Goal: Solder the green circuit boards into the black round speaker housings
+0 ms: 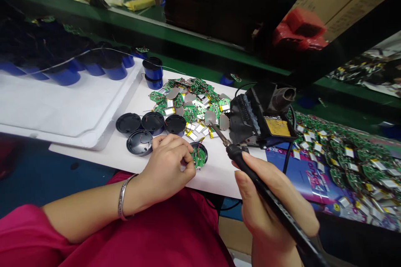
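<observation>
My right hand (pixel 272 200) is wrapped round the black handle of a soldering iron (pixel 239 156). Its metal tip points up and left, over the heap of circuit boards (pixel 196 108) with small silver batteries. My left hand (pixel 171 164), with a bracelet at the wrist, is closed, thumb and forefinger pinched at the left edge of a green circuit board (pixel 199 159). That board, with red wires, sits in a round black case (pixel 205 150). The left fingertips are partly hidden. Beside this hand lie several round black cases (pixel 140 142).
A black soldering station (pixel 247 112) with a yellow sponge (pixel 277 126) stands at the right. Beyond it many boards with batteries (pixel 347 154) cover a blue printed sheet. A white foam tray (pixel 62 110) with blue cups (pixel 115 66) is at the left; a stacked blue pair (pixel 153 76) stands behind.
</observation>
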`<state>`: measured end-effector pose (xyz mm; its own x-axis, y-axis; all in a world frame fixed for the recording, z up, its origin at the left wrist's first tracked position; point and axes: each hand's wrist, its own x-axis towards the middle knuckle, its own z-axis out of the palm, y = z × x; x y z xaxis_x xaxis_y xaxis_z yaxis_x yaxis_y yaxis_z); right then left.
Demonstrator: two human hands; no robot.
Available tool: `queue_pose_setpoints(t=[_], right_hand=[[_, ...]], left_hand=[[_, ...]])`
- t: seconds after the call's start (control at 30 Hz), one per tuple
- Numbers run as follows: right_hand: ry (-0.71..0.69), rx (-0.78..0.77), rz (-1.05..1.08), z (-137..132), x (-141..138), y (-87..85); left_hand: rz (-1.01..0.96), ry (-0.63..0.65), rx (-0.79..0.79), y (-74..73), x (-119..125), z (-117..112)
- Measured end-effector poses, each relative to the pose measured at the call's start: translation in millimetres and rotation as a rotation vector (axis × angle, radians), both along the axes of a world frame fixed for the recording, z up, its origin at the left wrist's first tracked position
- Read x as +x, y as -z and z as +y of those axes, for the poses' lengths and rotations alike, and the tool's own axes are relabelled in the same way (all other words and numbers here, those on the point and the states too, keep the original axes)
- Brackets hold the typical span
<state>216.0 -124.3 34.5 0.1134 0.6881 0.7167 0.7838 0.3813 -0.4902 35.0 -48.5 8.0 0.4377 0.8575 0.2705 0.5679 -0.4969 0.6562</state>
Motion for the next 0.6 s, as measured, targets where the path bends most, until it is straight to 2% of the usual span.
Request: queue_pose_setpoints(t=[0.2, 0.37, 0.6], right_hand=[[-0.127, 0.047, -0.044, 7.8, -1.2, 29.5], [-0.215, 0.034, -0.126, 13.3, -7.9, 45.8], [-0.231, 0.038, -0.177, 14.3, -9.5, 63.0]], left_hand=[[0.011, 0.011, -0.003, 0.0, -0.2, -0.6], [0.018, 0.016, 0.009, 0.0, -1.8, -1.3], [0.048, 0.018, 0.008, -2.2, -3.1, -0.1]])
